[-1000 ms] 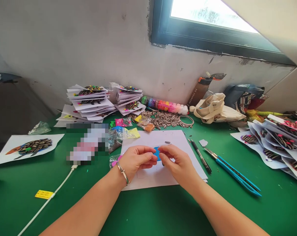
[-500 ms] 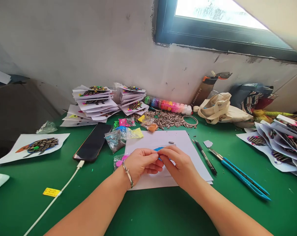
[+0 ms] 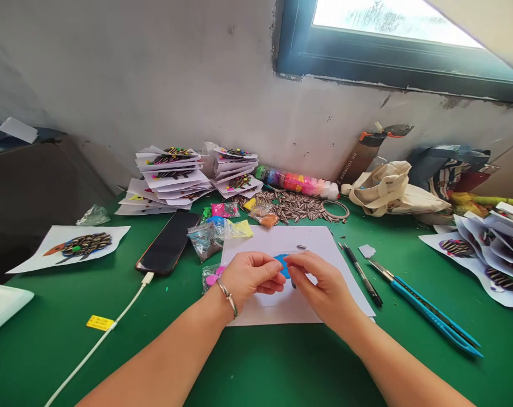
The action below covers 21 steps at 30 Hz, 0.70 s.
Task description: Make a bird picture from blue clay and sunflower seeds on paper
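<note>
My left hand [image 3: 256,274] and my right hand [image 3: 318,277] hover close together over white paper [image 3: 260,314], a small gap between their fingertips. Thumb and forefinger are pinched on each hand; whatever lies in either pinch is too small or hidden to make out. Between and behind the fingertips shows a flat blue patch [image 3: 284,265], seemingly modelling clay, partly covered by my hands. A single striped sunflower seed [image 3: 301,246] lies on the paper beyond. Beside my left wrist is a small bag with pink clay [image 3: 214,277].
Small clay bags [image 3: 206,240], a phone [image 3: 167,243] with its cable and a seed picture [image 3: 80,249] are on the left. Behind lies a seed pile [image 3: 296,206]. A pen [image 3: 362,275], blue-handled tweezers [image 3: 430,311] and stacked pictures [image 3: 489,254] are on the right.
My hands have drawn slightly apart at the fingertips, uncovering more of the blue patch between them. The whole view has shifted a little, so the table things appear further right.
</note>
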Motion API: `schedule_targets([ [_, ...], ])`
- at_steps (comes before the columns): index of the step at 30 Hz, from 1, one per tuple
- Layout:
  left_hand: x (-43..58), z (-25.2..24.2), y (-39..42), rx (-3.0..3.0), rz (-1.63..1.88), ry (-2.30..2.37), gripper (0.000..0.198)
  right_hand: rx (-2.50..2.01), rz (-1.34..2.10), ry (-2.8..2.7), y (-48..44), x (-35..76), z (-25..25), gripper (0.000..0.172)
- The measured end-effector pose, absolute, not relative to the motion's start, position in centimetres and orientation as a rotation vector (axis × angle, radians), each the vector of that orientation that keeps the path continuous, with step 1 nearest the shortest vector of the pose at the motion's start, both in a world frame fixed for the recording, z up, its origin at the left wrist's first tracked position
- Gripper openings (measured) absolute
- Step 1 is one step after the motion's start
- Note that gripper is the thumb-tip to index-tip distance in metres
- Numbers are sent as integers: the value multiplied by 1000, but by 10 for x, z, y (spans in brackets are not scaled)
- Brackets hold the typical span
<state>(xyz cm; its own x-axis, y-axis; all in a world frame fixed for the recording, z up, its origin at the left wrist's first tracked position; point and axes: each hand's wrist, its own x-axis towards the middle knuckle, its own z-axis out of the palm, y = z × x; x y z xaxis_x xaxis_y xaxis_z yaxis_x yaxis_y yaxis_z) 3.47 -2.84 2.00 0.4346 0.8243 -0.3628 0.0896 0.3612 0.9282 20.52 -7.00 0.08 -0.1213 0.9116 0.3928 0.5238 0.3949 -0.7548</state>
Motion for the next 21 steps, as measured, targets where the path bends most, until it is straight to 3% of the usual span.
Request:
schedule_targets([
  [4,6,42,-16,1357,781,1296,21,-1207,500,-1837,-75,208,2,19],
  [7,-38,58,-3,1487,968,1687,25,-1181,495,-1839,-79,210,4,21],
  [9,-65,59,5,1770,702,2198,29,-1176,492,-1835,-80,210,6,21],
  [13,-90,44,16,1844,564,2211,16,-1159,464,-1865,-83,209,9,22],
  [18,-84,51,6,1858,723,2139,14,-1172,432,-1861,-82,212,11,22],
  [21,-61,62,-17,1770,872,2039,27,-1173,427,-1855,-83,212,12,22],
])
